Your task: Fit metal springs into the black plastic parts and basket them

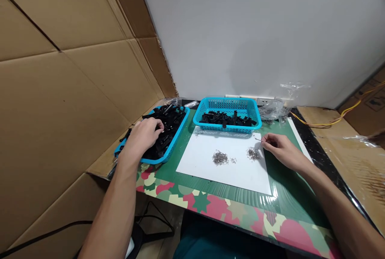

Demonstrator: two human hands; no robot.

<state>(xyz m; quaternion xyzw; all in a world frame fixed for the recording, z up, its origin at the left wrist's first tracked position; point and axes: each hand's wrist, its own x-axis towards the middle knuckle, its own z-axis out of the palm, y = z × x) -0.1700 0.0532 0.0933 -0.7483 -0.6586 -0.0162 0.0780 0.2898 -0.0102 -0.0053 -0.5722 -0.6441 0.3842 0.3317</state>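
Observation:
My left hand is over the left blue basket, which is heaped with black plastic parts. Its fingers curl in, thumb and index close together; whatever lies between them is hidden. On the right, my right hand pinches a thin metal piece, whose end sticks out leftward past the fingertips. Just below it, a small pile of fine metal wire pieces rests on a white sheet. A larger wire pile and a tiny cluster lie farther left.
Behind the sheet stands a second blue basket, partly filled with black parts. Clear plastic bags and a wall socket are beside it. Cardboard walls the left; yellow and red cables cross cardboard at right.

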